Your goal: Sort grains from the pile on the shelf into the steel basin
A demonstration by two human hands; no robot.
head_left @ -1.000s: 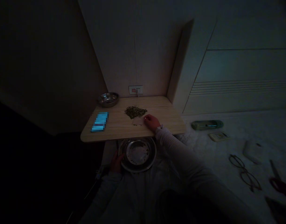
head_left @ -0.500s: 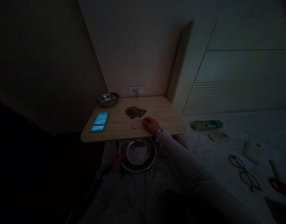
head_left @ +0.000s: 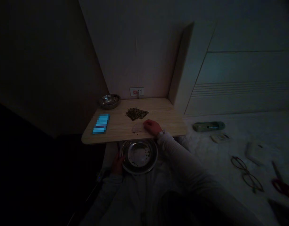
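Observation:
The room is very dim. My right hand rests on a small wooden table, fingers curled on a pale flat piece that lies near the front edge. Just behind it sits a heap of small dark seeds. My left hand grips the left rim of a steel bowl held below the table's front edge; a few seeds lie in the bowl.
A lit phone lies on the table's left side. A second steel bowl stands at the back left corner, near a wall socket. On the pale surface to the right lie a green case, glasses and scissors.
My right hand has drawn the pale piece a little toward the table's front edge, away from the seed heap. The left hand and the bowl have stayed put.

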